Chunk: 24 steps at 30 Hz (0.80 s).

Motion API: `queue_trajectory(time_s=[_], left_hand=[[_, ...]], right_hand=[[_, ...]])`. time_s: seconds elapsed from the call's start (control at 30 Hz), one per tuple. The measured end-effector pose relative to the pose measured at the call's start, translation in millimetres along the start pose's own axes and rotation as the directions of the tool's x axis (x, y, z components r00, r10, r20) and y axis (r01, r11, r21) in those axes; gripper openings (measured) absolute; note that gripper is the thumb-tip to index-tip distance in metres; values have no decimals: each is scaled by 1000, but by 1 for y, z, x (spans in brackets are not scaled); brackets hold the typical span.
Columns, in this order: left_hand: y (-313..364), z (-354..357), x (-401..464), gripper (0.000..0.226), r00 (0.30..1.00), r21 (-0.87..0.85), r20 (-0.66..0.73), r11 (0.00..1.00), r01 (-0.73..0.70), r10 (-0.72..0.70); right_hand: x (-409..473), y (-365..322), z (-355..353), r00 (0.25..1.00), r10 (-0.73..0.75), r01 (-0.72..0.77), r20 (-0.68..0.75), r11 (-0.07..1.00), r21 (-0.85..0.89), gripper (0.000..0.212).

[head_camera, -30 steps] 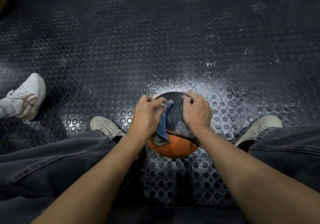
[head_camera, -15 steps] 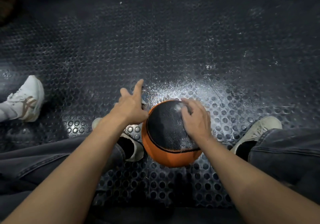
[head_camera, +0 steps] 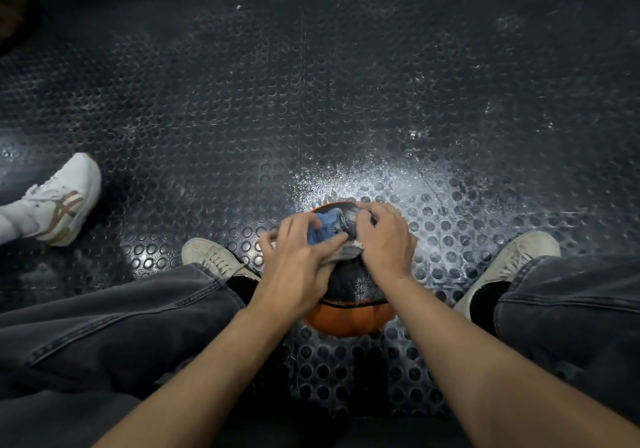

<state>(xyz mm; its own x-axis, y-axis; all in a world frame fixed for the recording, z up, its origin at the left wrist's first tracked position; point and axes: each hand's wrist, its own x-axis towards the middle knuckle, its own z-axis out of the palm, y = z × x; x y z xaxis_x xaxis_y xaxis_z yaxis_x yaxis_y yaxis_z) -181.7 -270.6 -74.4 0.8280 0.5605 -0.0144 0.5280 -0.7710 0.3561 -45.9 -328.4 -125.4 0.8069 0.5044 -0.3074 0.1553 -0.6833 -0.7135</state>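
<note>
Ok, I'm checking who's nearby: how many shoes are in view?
3: white sneaker at far left; left beige shoe and right beige shoe flanking the ball. Others may be hidden.

We look down: our left hand [head_camera: 298,267] and right hand [head_camera: 384,236] grip a blue cloth [head_camera: 323,227] atop a black-and-orange ball [head_camera: 349,316] on studded floor [head_camera: 311,101]; a white sneaker [head_camera: 62,201] lies at nine o'clock.

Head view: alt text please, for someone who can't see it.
The left hand and right hand hold a blue-grey cloth on top of an orange-and-black ball, which rests on a studded black floor between the person's pale shoes. Another person's white sneaker shows at far left.
</note>
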Motion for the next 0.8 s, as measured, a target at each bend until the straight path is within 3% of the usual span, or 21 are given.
queue_trajectory(time_s=[0.07, 0.17, 0.27, 0.4, 0.43, 0.57, 0.7, 0.77, 0.8], left_hand=[[-11, 8, 12, 29, 995, -2, 22, 995, 100, -100], [-27, 10, 41, 25, 967, -182, 79, 950, 252, -241], [-30, 14, 28, 33, 995, -174, 98, 984, 30, -13], [-28, 19, -8, 37, 971, -102, 67, 969, -223, 231], [-29, 17, 0, 32, 968, -106, 58, 965, -238, 245], [-22, 14, 35, 22, 999, -300, 0, 953, -31, 32], [-26, 16, -7, 33, 929, -258, 64, 905, -338, 365], [-35, 15, -4, 31, 917, -257, 68, 895, -365, 394], [-36, 14, 6, 28, 944, -286, 60, 912, -295, 324]], right_hand=[[-2, 2, 1, 1000, -20, 20, -11, 1000, -12, 30], [-7, 2, 7, 999, -44, 43, -17, 998, -50, 29], [-6, 1, 6, 999, -30, 27, -32, 996, -83, 31], [-3, 4, 1, 999, -45, 44, -17, 997, -66, 32], [-4, 5, 1, 998, -59, 59, -4, 996, -63, 32], [-10, 3, 3, 998, -55, 54, -5, 995, -85, 29], [-2, 4, -3, 999, -28, 28, -25, 999, -22, 28], [-1, 5, -4, 998, -68, 68, 16, 997, -25, 28], [-2, 4, -3, 996, -82, 83, 35, 996, -40, 29]])
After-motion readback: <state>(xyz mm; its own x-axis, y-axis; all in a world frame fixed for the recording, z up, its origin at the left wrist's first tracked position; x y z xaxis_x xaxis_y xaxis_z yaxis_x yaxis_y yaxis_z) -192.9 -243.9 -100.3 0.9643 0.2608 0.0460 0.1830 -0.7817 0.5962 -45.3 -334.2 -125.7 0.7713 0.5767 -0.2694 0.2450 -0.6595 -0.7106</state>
